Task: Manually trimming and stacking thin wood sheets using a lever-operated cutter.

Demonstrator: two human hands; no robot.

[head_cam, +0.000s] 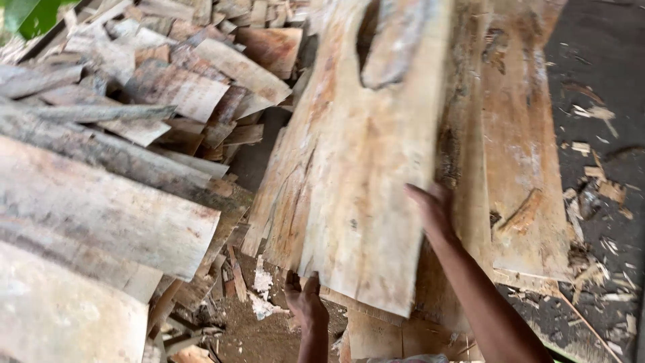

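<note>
A wide, rough wooden slab (pixel 356 161) with pale, reddish-streaked grain is lifted at a tilt in the middle of the view. My left hand (pixel 306 302) grips its lower near edge from underneath. My right hand (pixel 433 212) presses against its right edge, fingers on the wood. The slab lies over other long planks (pixel 524 148) stacked to the right.
A big jumbled pile of grey weathered board offcuts (pixel 107 168) fills the left side. Dark ground (pixel 605 81) on the right is littered with chips and splinters. Sawdust and scraps (pixel 262 309) lie below the slab. Green leaves (pixel 27 13) show at top left.
</note>
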